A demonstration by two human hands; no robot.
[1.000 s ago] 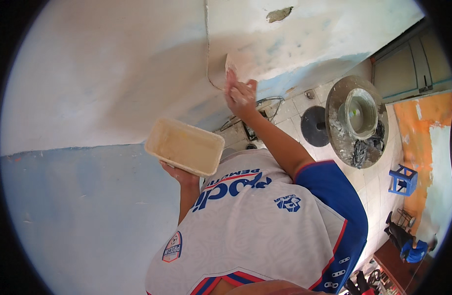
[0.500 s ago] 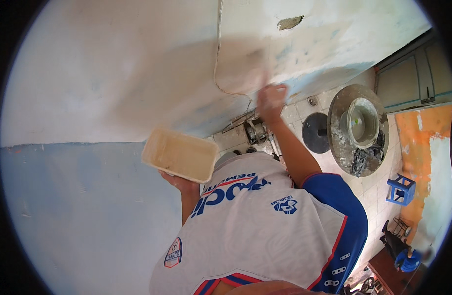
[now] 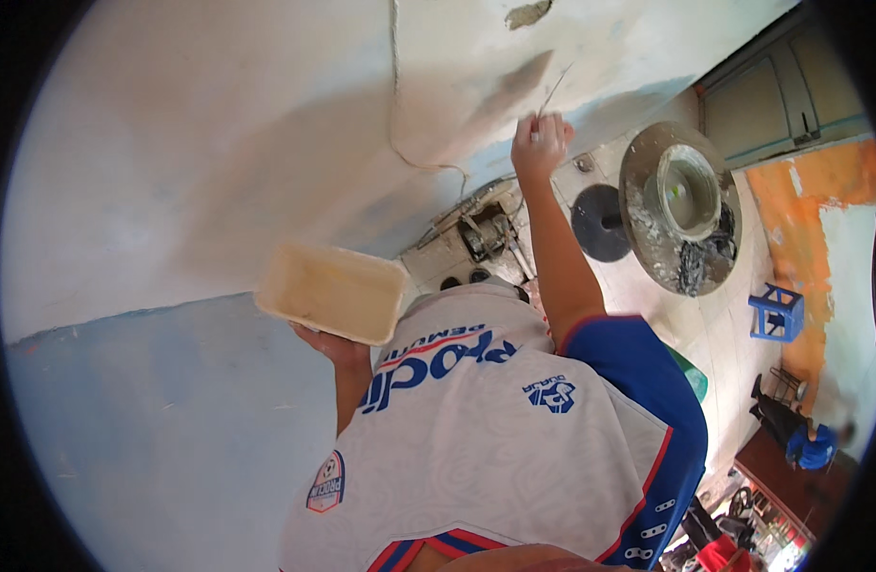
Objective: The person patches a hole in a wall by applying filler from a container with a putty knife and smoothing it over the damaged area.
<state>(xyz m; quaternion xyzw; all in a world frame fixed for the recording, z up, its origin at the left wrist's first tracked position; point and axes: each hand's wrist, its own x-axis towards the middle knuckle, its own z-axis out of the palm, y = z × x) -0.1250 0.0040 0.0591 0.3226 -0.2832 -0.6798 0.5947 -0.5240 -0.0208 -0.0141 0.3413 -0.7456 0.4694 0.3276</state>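
My left hand holds a beige rectangular plastic tub with pale residue inside; its fingers are partly hidden beneath it. Above and to the right, my right hand grips a thin putty knife, seen nearly edge-on, at the off-white wall. The blade casts a dark shadow on that wall, below a chipped hole. Whitish smears are on my right fingers.
Tiled floor lies below, with a round table bearing a basin and black plastic, a black round base, a cluttered metal thing with cords and a blue stool. A person in blue is at the lower right.
My right hand has swung rightward along the wall with the knife, which has turned from face-on to edge-on. The tub sits a little further left in the picture.
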